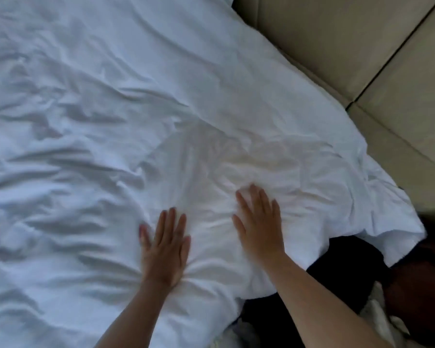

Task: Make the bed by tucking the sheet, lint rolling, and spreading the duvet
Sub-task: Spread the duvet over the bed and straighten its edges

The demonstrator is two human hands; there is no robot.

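Only one view was given, from a camera worn on the person's head. It looked forward and steeply down from close above the near edge of the bed, tilted so that the bed's edge ran diagonally from upper centre to lower right. The white duvet (111, 109) filled the left and centre of the picture. Both forearms entered from the near, bottom edge, with the left hand (165, 247) and right hand (258, 222) close under the lens. A beige padded panel (337, 41) occupied the far right corner. Wide-angle bending showed toward the edges.
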